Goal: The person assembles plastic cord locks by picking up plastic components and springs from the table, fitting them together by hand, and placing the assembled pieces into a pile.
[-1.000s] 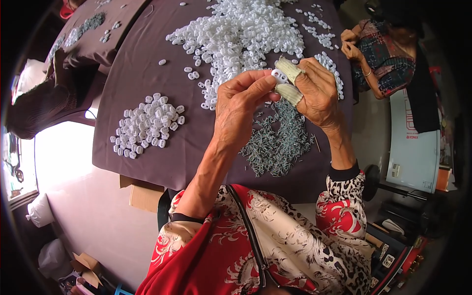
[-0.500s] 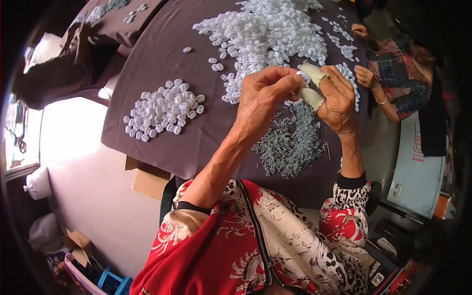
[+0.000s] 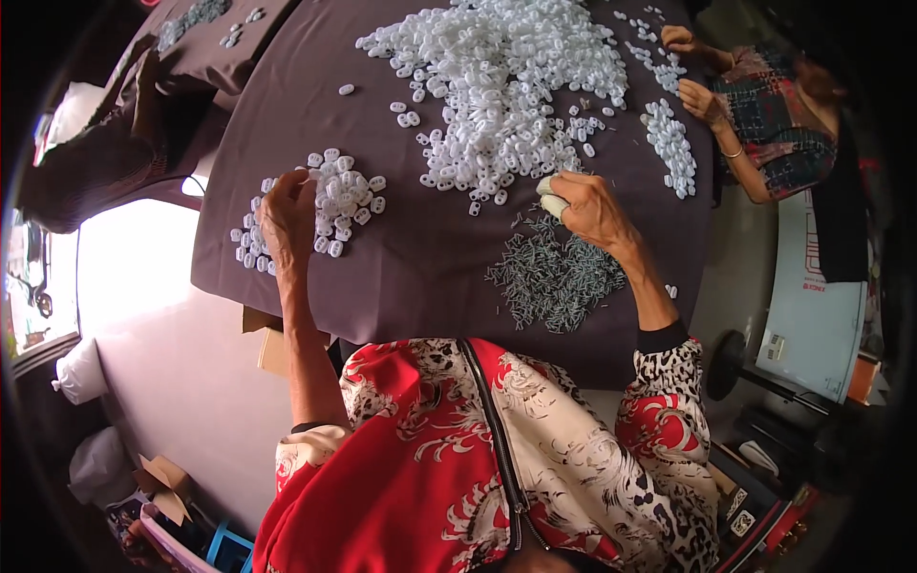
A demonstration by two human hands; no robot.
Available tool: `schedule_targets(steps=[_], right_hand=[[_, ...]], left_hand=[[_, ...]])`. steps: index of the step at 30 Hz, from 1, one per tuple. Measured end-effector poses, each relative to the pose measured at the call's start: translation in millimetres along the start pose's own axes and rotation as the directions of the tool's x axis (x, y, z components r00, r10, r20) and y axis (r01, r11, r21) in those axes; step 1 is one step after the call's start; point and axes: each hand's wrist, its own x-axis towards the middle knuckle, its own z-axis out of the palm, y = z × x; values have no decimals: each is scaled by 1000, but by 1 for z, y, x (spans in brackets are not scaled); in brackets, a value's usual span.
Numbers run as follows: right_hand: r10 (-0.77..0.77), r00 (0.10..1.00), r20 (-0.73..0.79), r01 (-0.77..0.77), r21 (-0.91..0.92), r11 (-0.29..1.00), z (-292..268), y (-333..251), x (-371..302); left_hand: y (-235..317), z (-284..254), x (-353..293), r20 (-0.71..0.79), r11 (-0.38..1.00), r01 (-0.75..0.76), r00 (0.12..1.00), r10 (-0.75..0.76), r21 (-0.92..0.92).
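My left hand [image 3: 287,218] is over the smaller pile of white oval plastic pieces [image 3: 336,199] on the left of the table. Its fingers are curled together at the pile, and whatever is at their tips blends in with the white pieces. My right hand [image 3: 594,212] has pale ribbed finger covers [image 3: 552,198] on the thumb and a finger, pressed together in a pinch. It hovers at the upper edge of a heap of small grey screws [image 3: 554,277]. Anything in that pinch is too small to make out.
A large heap of white pieces [image 3: 506,86] spreads over the far part of the brown-covered table [image 3: 411,258]. At the right edge, another person's hands [image 3: 702,103] work near a strip of white pieces [image 3: 671,153]. Cardboard boxes [image 3: 164,485] stand at lower left.
My hands were together with a white piece between them. The left has moved away to the smaller pile on the left; the right has dropped back toward the screws, its covered fingers now pinched.
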Motion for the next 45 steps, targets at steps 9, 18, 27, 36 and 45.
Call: schedule_targets(steps=[9, 18, 27, 36, 45], right_hand=[[-6, 1000, -10, 6, -62, 998, 45, -13, 13], [89, 994, -71, -91, -40, 995, 27, 5, 9], [45, 997, -57, -51, -112, 992, 29, 5, -5], [-185, 982, -41, 166, -289, 943, 36, 1, -6], [279, 960, -13, -199, 672, 713, -4, 1, 6]], left_hand=[[58, 33, -32, 80, 944, -312, 944, 321, -109], [75, 102, -71, 236, 888, -459, 863, 447, -4], [79, 109, -72, 208, 874, -484, 851, 482, -44], [79, 112, -75, 288, 859, -508, 816, 501, -55], [120, 73, -50, 726, 352, 669, 687, 43, -654]])
